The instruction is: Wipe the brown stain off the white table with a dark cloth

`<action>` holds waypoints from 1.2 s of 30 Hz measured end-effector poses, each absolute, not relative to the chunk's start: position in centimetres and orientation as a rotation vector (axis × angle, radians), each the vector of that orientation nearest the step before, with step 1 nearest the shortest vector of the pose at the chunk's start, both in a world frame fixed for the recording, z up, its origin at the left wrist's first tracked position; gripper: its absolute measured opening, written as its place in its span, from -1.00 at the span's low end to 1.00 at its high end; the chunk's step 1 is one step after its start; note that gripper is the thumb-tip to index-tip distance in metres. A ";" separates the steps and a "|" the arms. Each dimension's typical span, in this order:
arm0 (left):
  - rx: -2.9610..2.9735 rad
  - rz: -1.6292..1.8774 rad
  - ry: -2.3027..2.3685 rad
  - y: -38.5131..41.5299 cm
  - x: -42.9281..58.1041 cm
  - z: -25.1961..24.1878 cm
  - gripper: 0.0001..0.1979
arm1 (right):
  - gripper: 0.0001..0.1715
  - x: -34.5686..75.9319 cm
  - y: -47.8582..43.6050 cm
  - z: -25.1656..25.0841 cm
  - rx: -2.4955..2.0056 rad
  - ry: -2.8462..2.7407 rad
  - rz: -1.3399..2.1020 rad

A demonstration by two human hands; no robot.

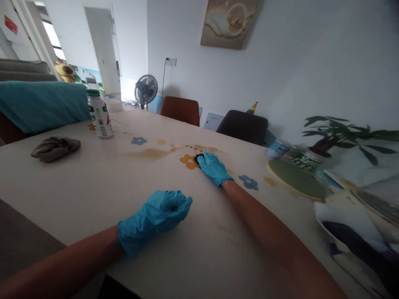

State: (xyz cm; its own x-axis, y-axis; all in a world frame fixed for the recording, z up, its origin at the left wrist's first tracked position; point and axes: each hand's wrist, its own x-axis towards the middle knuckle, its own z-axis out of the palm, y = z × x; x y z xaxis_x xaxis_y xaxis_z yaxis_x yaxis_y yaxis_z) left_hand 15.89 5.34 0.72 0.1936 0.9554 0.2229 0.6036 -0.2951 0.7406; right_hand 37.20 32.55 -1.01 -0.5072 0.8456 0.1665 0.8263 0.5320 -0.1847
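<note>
My right hand (213, 167), in a blue glove, reaches out over the table (93, 195) and presses a small dark pad (198, 158) against its surface. Most of the pad is hidden under the fingers, so its exact kind is unclear. It lies on an orange flower print (188, 161), near a yellowish-brown smear (149, 153). My left hand (157, 216), gloved in blue too, rests closed on the table nearer to me. A tiny dark spot shows between its curled fingers; what they hold, if anything, I cannot make out.
A crumpled brown cloth (56, 148) and a white bottle with a green cap (100, 115) are at left. On the right stand a green round board (296, 179), a potted plant (311, 155) and a cluttered pile. Chairs (180, 109) line the far edge.
</note>
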 end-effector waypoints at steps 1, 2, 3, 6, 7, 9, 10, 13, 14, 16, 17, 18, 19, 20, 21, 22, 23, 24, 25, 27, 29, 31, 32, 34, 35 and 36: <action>1.978 0.934 1.452 5.4 15.9 0.7 -0.54 | -0.25 37.5 31.9 -1.1 -1.433 -2.533 0.129; 1.978 0.937 1.454 5.4 15.9 0.6 -0.54 | -0.22 37.8 31.3 -1.2 -1.450 -2.531 0.144; 1.978 0.936 1.455 5.4 15.9 0.7 -0.55 | -0.18 38.1 30.6 -1.3 -1.452 -2.529 0.162; 1.973 0.916 1.470 5.4 15.9 0.9 -0.58 | -0.10 39.2 28.4 -2.0 -1.366 -2.520 0.197; 1.972 0.909 1.480 5.4 15.9 1.0 -0.58 | -0.10 39.5 27.7 -2.2 -1.318 -2.518 0.200; 1.965 0.892 1.499 5.4 16.0 1.3 -0.56 | -0.11 40.0 26.2 -2.6 -1.229 -2.514 0.205; 1.954 0.881 1.510 5.3 16.1 1.5 -0.56 | -0.11 40.3 25.5 -2.8 -1.198 -2.512 0.214; 1.908 0.828 1.556 5.1 16.2 2.0 -0.53 | -0.07 40.9 22.9 -2.9 -1.155 -2.521 0.258; 1.893 0.812 1.577 5.1 16.2 2.1 -0.53 | -0.06 41.1 22.0 -2.9 -1.142 -2.534 0.267; 1.872 0.796 1.606 5.0 16.3 2.3 -0.53 | -0.03 41.4 20.2 -2.9 -1.098 -2.564 0.277; 1.863 0.794 1.605 5.0 16.3 2.3 -0.53 | -0.03 41.5 19.4 -2.9 -1.064 -2.577 0.279; 1.855 0.794 1.596 5.0 16.3 2.3 -0.53 | -0.03 41.7 18.7 -3.0 -1.030 -2.587 0.279; 1.850 0.791 1.582 5.1 16.3 2.3 -0.54 | -0.03 41.8 18.1 -3.0 -0.999 -2.593 0.278; 1.847 0.791 1.571 5.1 16.3 2.3 -0.54 | -0.03 41.8 17.6 -3.0 -0.975 -2.600 0.278; 1.846 0.790 1.561 5.1 16.2 2.1 -0.55 | -0.03 41.8 17.3 -3.0 -0.959 -2.611 0.279; 1.848 0.791 1.552 5.2 16.2 2.0 -0.56 | -0.02 41.8 17.1 -2.9 -0.949 -2.625 0.282; 1.853 0.796 1.542 5.2 16.1 1.8 -0.57 | -0.02 41.7 17.0 -2.8 -0.945 -2.642 0.287; 1.861 0.807 1.534 5.2 16.1 1.6 -0.58 | -0.02 41.6 17.0 -2.6 -0.945 -2.658 0.295; 1.869 0.821 1.529 5.3 16.0 1.4 -0.59 | -0.01 41.5 17.1 -2.4 -0.944 -2.674 0.306; 1.888 0.840 1.518 5.3 15.9 1.1 -0.58 | -0.01 41.2 17.4 -2.1 -0.948 -2.691 0.328; 1.910 0.864 1.498 5.2 15.9 1.0 -0.56 | -0.01 40.8 18.0 -1.9 -0.966 -2.683 0.333; 1.922 0.894 1.465 5.1 15.9 0.9 -0.57 | -0.05 40.1 18.6 -1.9 -1.001 -2.660 0.320; 1.923 0.909 1.454 5.0 15.9 0.9 -0.57 | -0.08 39.6 19.1 -1.8 -1.023 -2.648 0.313; 1.930 0.922 1.453 5.0 15.9 0.9 -0.56 | -0.13 38.4 20.1 -1.7 -1.057 -2.632 0.303; 1.944 0.921 1.458 5.0 15.9 0.9 -0.54 | -0.14 37.7 20.6 -1.6 -1.069 -2.629 0.300; 1.960 0.920 1.465 5.0 15.9 0.8 -0.52 | -0.15 37.1 21.3 -1.5 -1.082 -2.630 0.296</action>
